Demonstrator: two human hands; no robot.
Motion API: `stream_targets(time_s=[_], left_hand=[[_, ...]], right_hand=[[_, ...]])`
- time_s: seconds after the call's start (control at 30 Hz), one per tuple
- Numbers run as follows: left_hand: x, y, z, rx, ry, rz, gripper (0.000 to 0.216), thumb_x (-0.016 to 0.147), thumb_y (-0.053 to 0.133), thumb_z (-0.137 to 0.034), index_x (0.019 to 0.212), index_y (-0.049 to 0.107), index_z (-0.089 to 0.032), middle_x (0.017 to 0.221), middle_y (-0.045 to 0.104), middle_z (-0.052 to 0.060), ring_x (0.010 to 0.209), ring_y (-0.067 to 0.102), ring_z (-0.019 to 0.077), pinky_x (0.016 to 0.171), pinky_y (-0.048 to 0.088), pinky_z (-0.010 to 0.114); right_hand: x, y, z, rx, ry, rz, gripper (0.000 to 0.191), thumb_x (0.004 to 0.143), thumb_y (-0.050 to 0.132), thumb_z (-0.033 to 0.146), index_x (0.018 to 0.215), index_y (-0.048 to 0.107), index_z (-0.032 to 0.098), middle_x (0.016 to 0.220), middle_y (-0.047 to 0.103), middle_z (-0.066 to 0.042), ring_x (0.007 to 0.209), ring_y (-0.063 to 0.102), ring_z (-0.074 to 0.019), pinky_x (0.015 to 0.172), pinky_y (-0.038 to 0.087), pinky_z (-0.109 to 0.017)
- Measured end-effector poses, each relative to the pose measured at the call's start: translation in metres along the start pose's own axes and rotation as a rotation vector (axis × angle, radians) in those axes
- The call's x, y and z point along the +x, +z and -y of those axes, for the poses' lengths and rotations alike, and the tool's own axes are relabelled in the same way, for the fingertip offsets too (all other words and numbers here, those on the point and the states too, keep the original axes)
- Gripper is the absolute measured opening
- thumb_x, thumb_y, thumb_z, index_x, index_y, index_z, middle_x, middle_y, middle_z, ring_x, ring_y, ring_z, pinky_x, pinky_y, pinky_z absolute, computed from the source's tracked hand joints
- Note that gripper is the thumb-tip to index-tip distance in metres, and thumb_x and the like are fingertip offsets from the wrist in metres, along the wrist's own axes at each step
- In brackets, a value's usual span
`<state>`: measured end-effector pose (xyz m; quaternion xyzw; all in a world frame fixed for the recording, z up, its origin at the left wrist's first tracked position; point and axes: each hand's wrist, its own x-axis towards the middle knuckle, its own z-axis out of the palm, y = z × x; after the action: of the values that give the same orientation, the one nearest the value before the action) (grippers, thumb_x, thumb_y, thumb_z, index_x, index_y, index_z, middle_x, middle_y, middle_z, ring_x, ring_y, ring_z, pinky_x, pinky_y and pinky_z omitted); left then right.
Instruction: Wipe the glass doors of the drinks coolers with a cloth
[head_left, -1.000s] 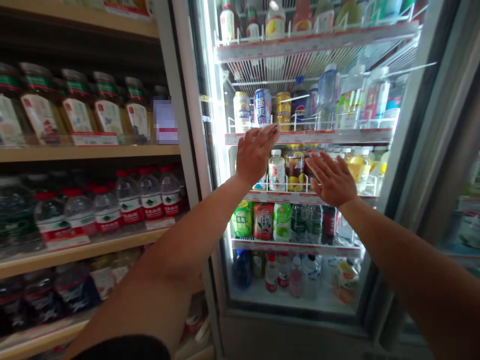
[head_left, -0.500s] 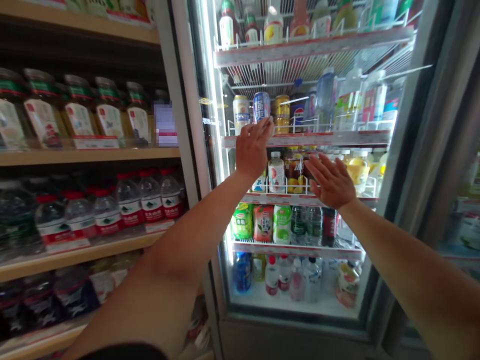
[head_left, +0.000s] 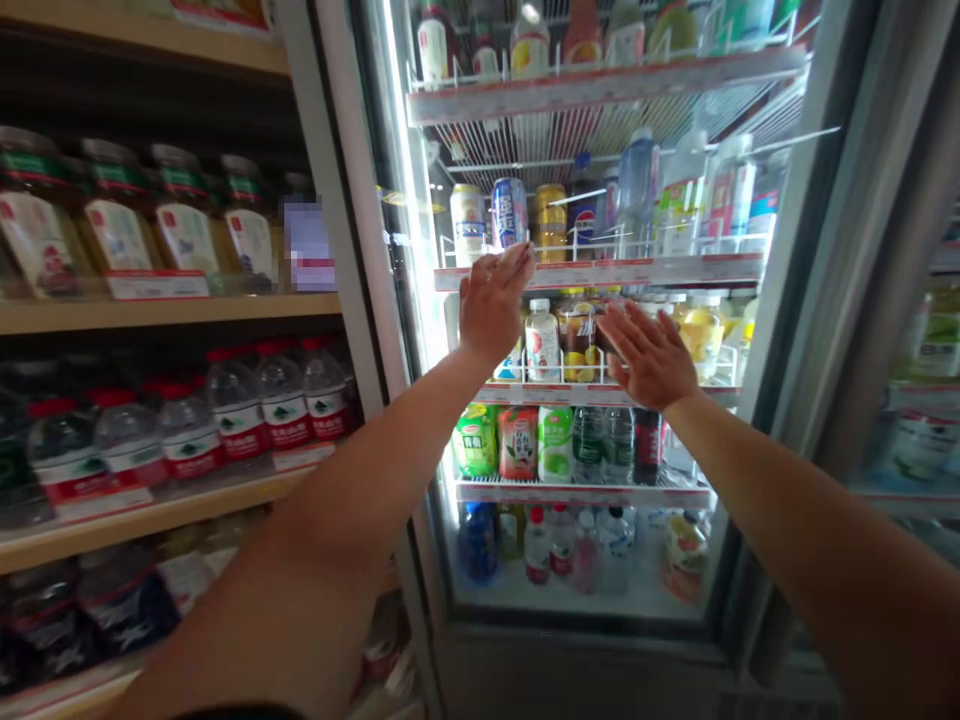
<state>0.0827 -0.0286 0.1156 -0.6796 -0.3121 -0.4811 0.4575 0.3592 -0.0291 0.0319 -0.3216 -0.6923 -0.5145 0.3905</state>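
Note:
Both hands are raised in front of a lit drinks fridge (head_left: 570, 640). My left hand (head_left: 491, 308) has its fingers stretched out and holds nothing; it is just below a blue can (head_left: 509, 212), with a pale can (head_left: 468, 225) and a gold can (head_left: 550, 222) beside it. My right hand (head_left: 651, 355) is also open, palm turned inward, and covers part of the middle shelf's drinks. Between the hands appear a white-labelled bottle (head_left: 541, 342) and a dark drink with lemons on its label (head_left: 577, 340). Whether either hand touches the fridge front, I cannot tell.
Wooden shelves (head_left: 172, 313) on the left carry juice bottles (head_left: 116, 215) and red-capped water bottles (head_left: 238, 410). Lower in the fridge stand green and red cartons (head_left: 517, 445) and small bottles (head_left: 537, 548). A second fridge (head_left: 926, 420) is at the right edge.
The view has shifted slightly, so the shelves and fridge sit a little further left. Both hands keep their open pose, with nothing taken hold of.

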Motion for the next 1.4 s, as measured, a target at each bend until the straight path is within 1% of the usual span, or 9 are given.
stream_targets(time_s=[0.2, 0.4, 0.6, 0.77, 0.83, 1.0, 1.23, 1.3, 1.4], left_hand=[[-0.025, 0.003, -0.022, -0.091, 0.361, 0.166, 0.051, 0.099, 0.041, -0.009, 0.143, 0.058, -0.030, 0.147, 0.060, 0.000, 0.130, 0.053, 0.0245, 0.100, 0.052, 0.045], [-0.005, 0.005, -0.004, -0.028, -0.055, -0.020, 0.056, 0.098, 0.040, -0.008, 0.146, 0.055, -0.031, 0.148, 0.059, 0.004, 0.125, 0.053, 0.0269, 0.099, 0.049, 0.049], [-0.040, 0.011, -0.019, -0.082, 0.358, 0.103, 0.043, 0.103, 0.044, -0.014, 0.140, 0.060, -0.029, 0.144, 0.062, -0.003, 0.125, 0.053, 0.0221, 0.101, 0.047, 0.042], [-0.019, 0.004, 0.009, -0.084, -0.009, -0.025, 0.045, 0.104, 0.034, -0.016, 0.139, 0.059, -0.028, 0.132, 0.068, 0.000, 0.128, 0.048, 0.0247, 0.105, 0.042, 0.050], [-0.028, 0.004, 0.009, -0.079, -0.036, -0.059, 0.045, 0.103, 0.036, -0.015, 0.139, 0.059, -0.028, 0.138, 0.066, 0.001, 0.129, 0.048, 0.0256, 0.106, 0.041, 0.051], [-0.056, 0.001, 0.000, -0.126, 0.414, 0.224, 0.043, 0.102, 0.043, -0.017, 0.137, 0.062, -0.035, 0.141, 0.064, -0.004, 0.124, 0.055, 0.0213, 0.098, 0.047, 0.043], [-0.042, 0.002, 0.018, -0.052, -0.116, -0.067, 0.049, 0.103, 0.035, -0.021, 0.147, 0.053, -0.034, 0.145, 0.060, -0.002, 0.134, 0.046, 0.0300, 0.110, 0.039, 0.056], [-0.068, 0.006, 0.009, -0.046, 0.023, -0.042, 0.052, 0.101, 0.039, -0.016, 0.148, 0.052, -0.034, 0.147, 0.059, 0.001, 0.131, 0.050, 0.0271, 0.104, 0.042, 0.050], [-0.102, 0.008, 0.004, -0.131, 0.454, 0.143, 0.056, 0.101, 0.046, -0.018, 0.150, 0.046, -0.046, 0.141, 0.064, -0.009, 0.127, 0.054, 0.0202, 0.096, 0.046, 0.040]], right_hand=[[0.000, -0.001, 0.000, -0.011, 0.000, 0.004, 0.073, 0.103, 0.045, 0.029, 0.165, 0.007, 0.032, 0.165, 0.036, -0.002, 0.152, 0.037, -0.0269, 0.125, 0.025, -0.053], [0.000, 0.000, -0.001, 0.003, 0.011, 0.009, 0.074, 0.104, 0.045, 0.030, 0.165, 0.004, 0.034, 0.166, 0.034, -0.001, 0.153, 0.035, -0.0262, 0.126, 0.024, -0.053], [-0.001, 0.000, -0.001, 0.021, 0.026, 0.043, 0.073, 0.104, 0.043, 0.031, 0.165, 0.004, 0.035, 0.167, 0.031, 0.000, 0.155, 0.032, -0.0268, 0.128, 0.022, -0.054], [-0.001, -0.001, -0.001, 0.014, 0.031, 0.048, 0.072, 0.105, 0.042, 0.031, 0.165, 0.004, 0.034, 0.166, 0.033, 0.000, 0.155, 0.032, -0.0261, 0.127, 0.023, -0.054], [0.000, 0.000, -0.001, 0.009, 0.026, 0.050, 0.073, 0.104, 0.042, 0.031, 0.165, 0.002, 0.034, 0.167, 0.033, 0.000, 0.155, 0.031, -0.0259, 0.127, 0.023, -0.054], [0.000, 0.000, -0.002, 0.007, 0.021, 0.047, 0.074, 0.104, 0.042, 0.031, 0.164, -0.002, 0.035, 0.167, 0.031, 0.001, 0.155, 0.032, -0.0263, 0.126, 0.024, -0.055], [0.000, -0.002, -0.002, 0.024, 0.051, 0.092, 0.072, 0.105, 0.039, 0.031, 0.164, -0.001, 0.036, 0.168, 0.029, 0.002, 0.156, 0.029, -0.0275, 0.128, 0.021, -0.056], [0.000, -0.002, -0.002, 0.035, 0.053, 0.109, 0.072, 0.105, 0.039, 0.031, 0.165, -0.001, 0.035, 0.169, 0.028, 0.002, 0.156, 0.028, -0.0277, 0.128, 0.020, -0.056], [0.000, -0.003, -0.002, 0.034, 0.046, 0.109, 0.071, 0.105, 0.038, 0.031, 0.165, 0.000, 0.034, 0.168, 0.029, 0.002, 0.156, 0.028, -0.0272, 0.128, 0.022, -0.056]])
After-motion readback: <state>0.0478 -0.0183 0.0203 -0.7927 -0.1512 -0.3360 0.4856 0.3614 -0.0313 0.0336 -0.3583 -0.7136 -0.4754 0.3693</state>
